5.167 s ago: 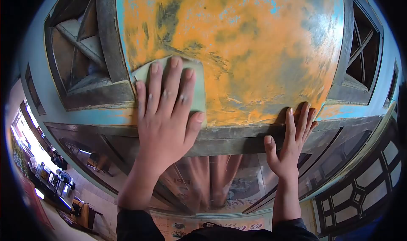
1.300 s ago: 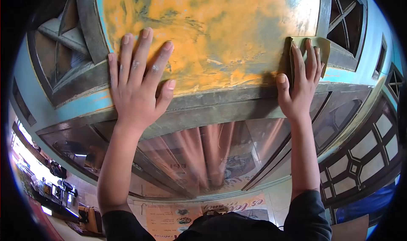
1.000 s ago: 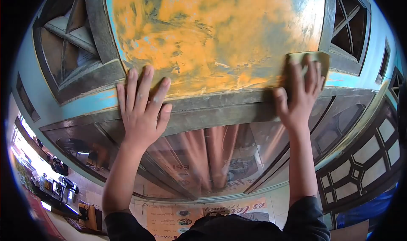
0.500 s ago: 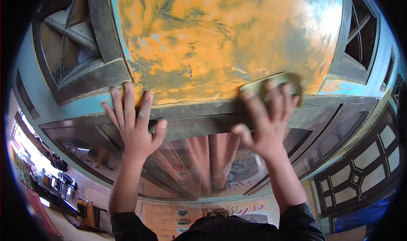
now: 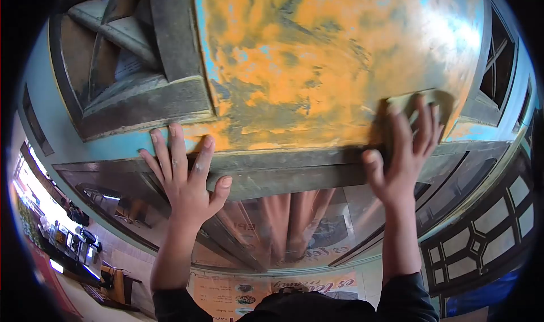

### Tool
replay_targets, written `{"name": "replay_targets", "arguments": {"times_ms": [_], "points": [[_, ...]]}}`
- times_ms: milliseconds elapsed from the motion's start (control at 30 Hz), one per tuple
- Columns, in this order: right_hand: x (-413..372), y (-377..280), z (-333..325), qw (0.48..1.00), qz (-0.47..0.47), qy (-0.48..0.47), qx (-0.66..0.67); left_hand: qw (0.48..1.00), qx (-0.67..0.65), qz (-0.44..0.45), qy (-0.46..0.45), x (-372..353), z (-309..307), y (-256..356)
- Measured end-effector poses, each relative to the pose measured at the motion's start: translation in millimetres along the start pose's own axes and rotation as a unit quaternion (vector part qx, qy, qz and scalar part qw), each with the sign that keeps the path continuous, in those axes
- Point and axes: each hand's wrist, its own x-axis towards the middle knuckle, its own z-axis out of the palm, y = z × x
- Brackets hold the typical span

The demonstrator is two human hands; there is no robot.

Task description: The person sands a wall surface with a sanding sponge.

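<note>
My left hand (image 5: 190,180) rests with spread fingers against the dark ledge (image 5: 289,169) under the painted panel, its fingertips on the pale blue and yellow strip just above. My right hand (image 5: 405,146) presses a greenish-tan sheet (image 5: 439,104), which looks like sandpaper, flat against the panel's lower right part. Its thumb stands apart on the left, over the dark ledge. The panel (image 5: 306,67) is patchy orange, with dark worn areas and bits of light blue.
Dark wooden lattice frames flank the panel at left (image 5: 153,104) and right (image 5: 496,67). Below the ledge is a glass pane with a pinkish curtain (image 5: 277,220) behind it. An orange printed banner (image 5: 226,291) lies at the bottom. A paned window (image 5: 487,231) stands lower right.
My right hand has moved right along the panel with the sheet. The panel and lattice have shifted in view, and my left hand appears slightly lower and further right.
</note>
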Motion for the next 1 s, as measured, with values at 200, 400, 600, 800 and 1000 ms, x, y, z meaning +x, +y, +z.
{"name": "replay_targets", "arguments": {"times_ms": [200,400,600,800,1000], "points": [[2,-53,17,0.979,-0.194,-0.055,-0.031,1.000,-0.003,-0.003,-0.009,-3,-3,-10],[56,-57,5,0.987,-0.141,-0.035,-0.070,0.999,-0.037,-0.031,0.009,-5,-3,-21],[94,-46,3,0.984,-0.161,-0.002,-0.076,1.000,0.013,-0.014,0.003,-7,-9,-43],[72,-89,18,0.962,-0.262,-0.052,-0.055,0.999,-0.029,-0.026,-0.006,-4,-14,-31],[120,-73,0,0.980,-0.187,0.002,-0.071,0.992,-0.035,0.110,-0.046,6,-11,-10]]}}
